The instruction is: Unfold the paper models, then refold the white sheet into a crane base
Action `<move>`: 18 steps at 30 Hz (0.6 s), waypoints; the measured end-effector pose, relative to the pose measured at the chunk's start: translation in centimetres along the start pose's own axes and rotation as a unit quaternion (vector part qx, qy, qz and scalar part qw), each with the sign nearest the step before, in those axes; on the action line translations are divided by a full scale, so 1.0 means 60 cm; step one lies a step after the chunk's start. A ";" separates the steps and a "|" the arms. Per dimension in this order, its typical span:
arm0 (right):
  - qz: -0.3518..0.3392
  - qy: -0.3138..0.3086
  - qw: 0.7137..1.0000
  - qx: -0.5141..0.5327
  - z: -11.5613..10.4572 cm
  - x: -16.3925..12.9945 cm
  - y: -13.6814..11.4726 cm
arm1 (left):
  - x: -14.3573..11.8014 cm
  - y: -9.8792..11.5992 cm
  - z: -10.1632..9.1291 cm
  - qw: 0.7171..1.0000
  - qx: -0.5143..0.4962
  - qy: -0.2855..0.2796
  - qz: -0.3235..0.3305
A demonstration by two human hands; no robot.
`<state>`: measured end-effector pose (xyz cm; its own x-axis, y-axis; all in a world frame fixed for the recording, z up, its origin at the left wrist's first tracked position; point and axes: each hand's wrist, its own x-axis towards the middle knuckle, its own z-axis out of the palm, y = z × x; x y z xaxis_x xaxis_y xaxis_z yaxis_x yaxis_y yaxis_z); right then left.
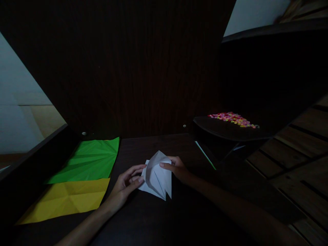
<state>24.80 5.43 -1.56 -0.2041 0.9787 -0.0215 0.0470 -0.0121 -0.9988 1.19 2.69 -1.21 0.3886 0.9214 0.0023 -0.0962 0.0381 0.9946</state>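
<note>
A white sheet of paper (160,176), partly folded with creases and a raised, curved flap, is between my two hands above the dark table. My left hand (128,181) pinches its left edge, thumb on top and fingers along the side. On the upper right, my right hand (178,167) grips the paper with its thumb across the front; the other fingers are mostly hidden behind it. The paper's lower end shows two points with a narrow gap between them.
Creased green paper (88,159) and yellow paper (71,198) lie at the left beside a raised dark edge. A thin green-and-white strip (205,155) lies at the right. Small pink, red and yellow pieces (233,118) are spread on a dark curved shelf (217,128). A dark panel (143,68) stands behind.
</note>
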 end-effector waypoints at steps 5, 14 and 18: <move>-0.004 -0.006 1.000 0.021 0.001 -0.003 -0.008 | 0.000 0.000 0.001 1.000 -0.016 0.008 -0.006; 0.002 -0.026 0.996 0.081 0.002 -0.004 -0.002 | 0.004 -0.004 0.001 1.000 -0.015 0.006 -0.001; 0.003 -0.054 0.993 0.106 0.001 -0.004 0.004 | 0.003 -0.001 0.004 1.000 -0.016 0.012 -0.003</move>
<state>24.81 5.16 -1.82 -0.3093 0.9507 -0.0213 -0.1560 -0.0728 -0.9851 1.52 2.78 -1.23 0.3663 0.9305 -0.0068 -0.1238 0.0560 0.9907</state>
